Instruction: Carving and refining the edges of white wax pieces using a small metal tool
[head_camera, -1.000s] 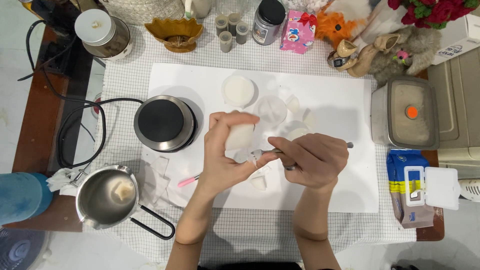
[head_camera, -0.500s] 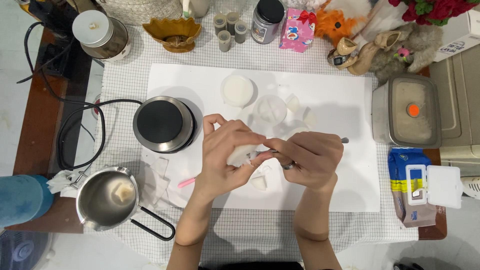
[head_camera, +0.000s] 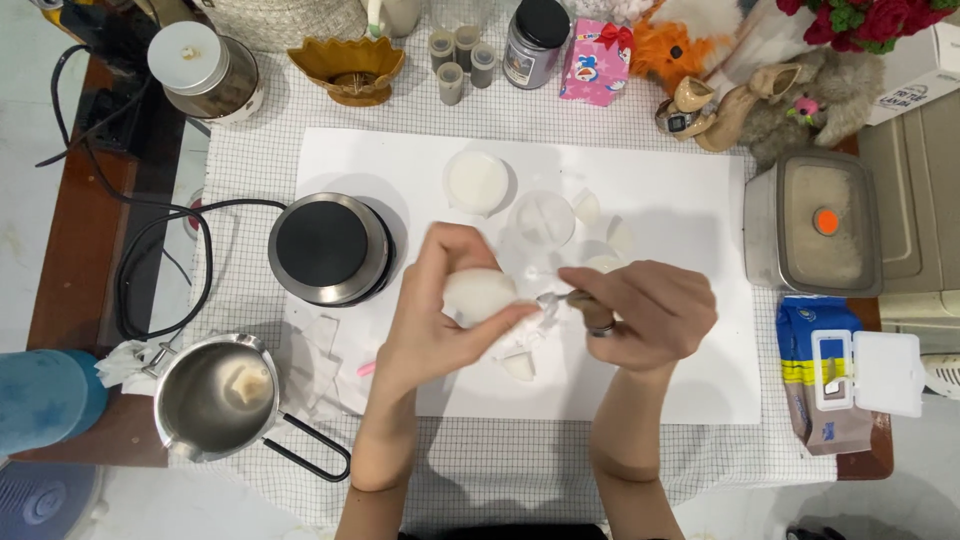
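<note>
Rotated since earlier, the white egg-shaped piece (head_camera: 480, 296) lies at nine o'clock from the right hand (head_camera: 640, 315), whose fingers grasp a small metal tool (head_camera: 560, 297); left hand (head_camera: 440, 310) fingers clasp the piece.

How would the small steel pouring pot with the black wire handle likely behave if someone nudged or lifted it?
The steel pouring pot looks thin-walled and holds only a small pale lump, so it is probably light. Its long wire handle juts sideways, so a nudge there would likely swing it round. Its base seems wide, so tipping looks unlikely.
</note>
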